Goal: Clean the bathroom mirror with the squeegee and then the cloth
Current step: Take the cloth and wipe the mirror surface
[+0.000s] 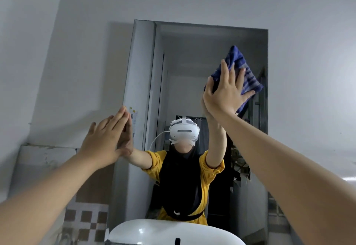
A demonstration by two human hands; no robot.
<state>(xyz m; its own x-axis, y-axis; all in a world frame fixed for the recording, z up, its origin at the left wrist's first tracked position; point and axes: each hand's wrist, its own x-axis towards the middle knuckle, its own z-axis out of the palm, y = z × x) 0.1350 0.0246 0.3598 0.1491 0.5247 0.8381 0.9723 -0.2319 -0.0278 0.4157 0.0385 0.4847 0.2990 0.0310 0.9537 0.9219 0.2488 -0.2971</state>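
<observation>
The frameless bathroom mirror [185, 56] hangs on the grey wall straight ahead. My right hand [225, 90] presses a blue striped cloth [238, 65] flat against the glass in the mirror's upper right part, fingers spread over it. My left hand [104, 140] lies flat with fingers together against the mirror's left edge, holding nothing. The squeegee is not in view. The mirror reflects a person in a yellow top with a white headset, both arms raised.
A white washbasin [154, 231] sits below the mirror at the bottom of the view. Brown and white checkered tiles [84, 219] cover the lower left wall. A small sticker [133, 117] clings near the mirror's left edge.
</observation>
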